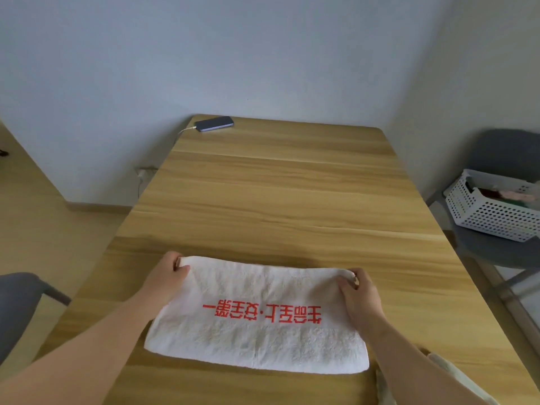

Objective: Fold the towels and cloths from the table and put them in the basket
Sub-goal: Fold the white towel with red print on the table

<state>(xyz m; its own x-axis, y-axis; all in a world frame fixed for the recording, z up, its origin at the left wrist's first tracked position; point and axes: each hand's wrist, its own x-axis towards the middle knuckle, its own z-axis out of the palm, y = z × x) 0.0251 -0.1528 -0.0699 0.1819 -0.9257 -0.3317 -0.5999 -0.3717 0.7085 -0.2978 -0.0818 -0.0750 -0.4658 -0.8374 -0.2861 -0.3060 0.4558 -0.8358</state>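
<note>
While flat, towel (257, 331) corners in hands (168, 277) (358, 296)

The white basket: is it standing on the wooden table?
No, the white basket stands on a grey chair beside the wooden table, off its right edge.

One printed towel (257, 331), one basket (493, 211), one phone (214, 123).

A white towel (257, 314) lies flat on the counter (277, 200); the left hand (166, 277) and right hand (358, 296) pinch its far corners. A basket (491, 211) sits right of the counter.
</note>
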